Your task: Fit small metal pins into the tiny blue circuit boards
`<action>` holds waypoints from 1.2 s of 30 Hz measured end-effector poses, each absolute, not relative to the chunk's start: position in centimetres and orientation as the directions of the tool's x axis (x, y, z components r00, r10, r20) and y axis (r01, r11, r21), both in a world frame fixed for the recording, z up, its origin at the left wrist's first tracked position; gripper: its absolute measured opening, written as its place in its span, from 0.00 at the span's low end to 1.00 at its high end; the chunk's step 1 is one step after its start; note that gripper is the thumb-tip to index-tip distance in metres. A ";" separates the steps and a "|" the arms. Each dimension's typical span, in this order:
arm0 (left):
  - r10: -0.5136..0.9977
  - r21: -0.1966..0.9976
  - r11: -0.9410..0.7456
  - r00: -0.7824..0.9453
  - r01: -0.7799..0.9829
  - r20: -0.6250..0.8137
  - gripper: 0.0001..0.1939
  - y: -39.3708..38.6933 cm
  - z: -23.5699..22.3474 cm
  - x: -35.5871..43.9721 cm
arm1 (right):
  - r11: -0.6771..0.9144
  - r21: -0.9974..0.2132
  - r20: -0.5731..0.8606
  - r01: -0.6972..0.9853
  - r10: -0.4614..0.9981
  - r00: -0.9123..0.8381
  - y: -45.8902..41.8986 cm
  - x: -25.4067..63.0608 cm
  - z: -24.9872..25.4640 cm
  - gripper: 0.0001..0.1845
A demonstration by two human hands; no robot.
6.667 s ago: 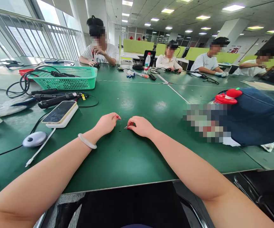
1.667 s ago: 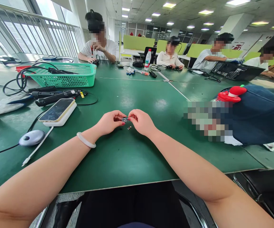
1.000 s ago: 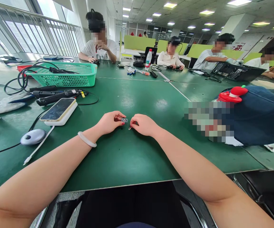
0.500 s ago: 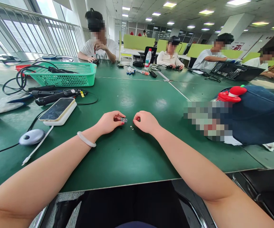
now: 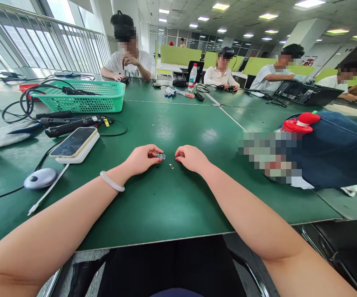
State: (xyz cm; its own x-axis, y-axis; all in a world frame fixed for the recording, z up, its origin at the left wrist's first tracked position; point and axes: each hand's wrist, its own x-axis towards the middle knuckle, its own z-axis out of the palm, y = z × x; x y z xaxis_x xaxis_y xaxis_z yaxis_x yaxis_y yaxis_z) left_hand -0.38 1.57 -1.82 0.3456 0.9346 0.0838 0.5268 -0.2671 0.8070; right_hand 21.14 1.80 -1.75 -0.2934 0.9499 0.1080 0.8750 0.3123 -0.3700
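My left hand [image 5: 143, 158] pinches a small circuit board [image 5: 161, 156] between thumb and fingers, just over the green table [image 5: 178, 202]. The board looks pale with dark marks; its details are too small to make out. To its right, my right hand [image 5: 192, 157] is closed in a pinch, thumb against fingertips; whatever it holds, if anything, is hidden or too small to see. Between the hands, slightly nearer to me, a tiny rectangular piece [image 5: 171, 166] with a light edge lies on the table, touched by neither hand.
On the left are a phone [image 5: 75, 142] on a white box, a grey oval device [image 5: 41, 178], black handheld tools [image 5: 73, 126] and a green basket [image 5: 82, 97] with cables. A dark blue bag [image 5: 336, 152] lies on the right. Several people sit across the table.
The thumb and fingers of my right hand have come closer together, and the hand has shifted very slightly. My left hand still holds the circuit board in the same place.
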 end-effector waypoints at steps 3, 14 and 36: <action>0.934 0.810 -0.268 0.346 0.522 0.087 0.16 1.6 -1.8 -0.4 | 0.315 -0.363 0.129 0.877 0.949 -0.288 2.0 21.0 -2.1 0.05; 0.937 0.836 -0.240 0.344 0.494 0.066 0.16 1.5 -1.8 -0.3 | 0.457 -0.375 0.284 0.806 0.885 -0.369 1.5 19.9 -2.4 0.08; 0.907 0.914 -0.208 0.418 0.349 0.047 0.15 1.2 -1.3 -0.1 | 0.543 -0.553 0.403 0.633 0.838 -0.367 -0.3 18.3 -1.6 0.04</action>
State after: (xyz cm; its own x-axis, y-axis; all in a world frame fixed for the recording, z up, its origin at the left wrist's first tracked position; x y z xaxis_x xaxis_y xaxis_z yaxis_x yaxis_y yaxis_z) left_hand -0.06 1.21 -1.34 0.4180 0.9072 0.0470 0.3489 -0.2081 0.9138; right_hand 18.27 -0.31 -1.65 -0.3667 0.8384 0.4034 0.6327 0.5426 -0.5525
